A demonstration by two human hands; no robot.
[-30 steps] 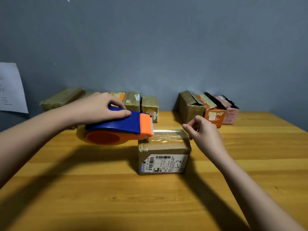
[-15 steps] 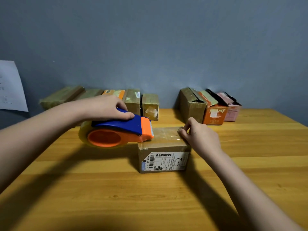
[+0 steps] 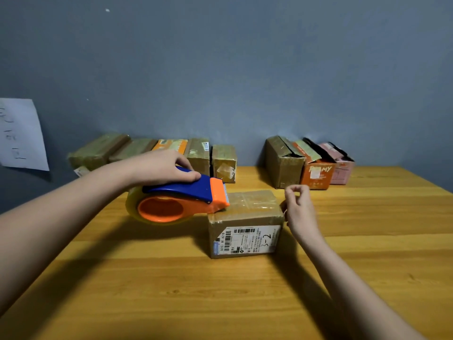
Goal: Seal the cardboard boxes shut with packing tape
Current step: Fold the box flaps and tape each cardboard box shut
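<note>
A small brown cardboard box (image 3: 245, 231) with a white shipping label on its near face sits in the middle of the wooden table (image 3: 220, 295). Clear tape (image 3: 252, 203) lies across its top. My left hand (image 3: 161, 165) grips the blue handle of an orange and blue tape dispenser (image 3: 176, 200), whose toothed front edge rests at the left edge of the box top. My right hand (image 3: 300, 212) is at the box's right side, close against its upper edge. Its fingers are curled, thumb tip by the index finger, with nothing visible in them.
Several taped brown boxes (image 3: 196, 153) line the wall at the back left. At the back right stand a brown box with a raised flap (image 3: 282, 163), an orange box (image 3: 317, 175) and a pink box (image 3: 340, 170). A paper sheet (image 3: 22, 136) hangs on the left wall.
The tape stretched above the box now lies on its top. The dispenser came down to the box's left edge. My right hand pressed the right edge, then lifted off to the side.
</note>
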